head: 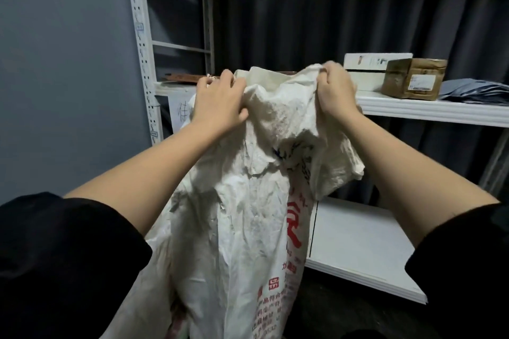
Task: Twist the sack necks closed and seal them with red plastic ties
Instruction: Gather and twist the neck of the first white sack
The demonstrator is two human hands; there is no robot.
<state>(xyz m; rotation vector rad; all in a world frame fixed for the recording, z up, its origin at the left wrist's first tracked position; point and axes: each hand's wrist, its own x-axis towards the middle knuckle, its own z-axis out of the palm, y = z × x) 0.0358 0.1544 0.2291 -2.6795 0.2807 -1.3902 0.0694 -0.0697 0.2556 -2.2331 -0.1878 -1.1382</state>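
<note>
A tall white woven sack (248,228) with red printed characters stands upright in front of me, its top crumpled and open. My left hand (220,102) grips the left side of the sack's mouth, thumb pressed into the fabric. My right hand (336,91) grips the right side of the mouth, fingers curled over a bunched fold. Both hands hold the rim up at shelf height, about a sack's width apart. No red tie is visible.
A white metal shelf rack (429,110) stands right behind the sack. On its middle shelf sit a brown cardboard box (416,78), a white box (371,66) and grey plastic mailers (476,91). A lower white shelf board (363,250) juts out at right. A grey wall is at left.
</note>
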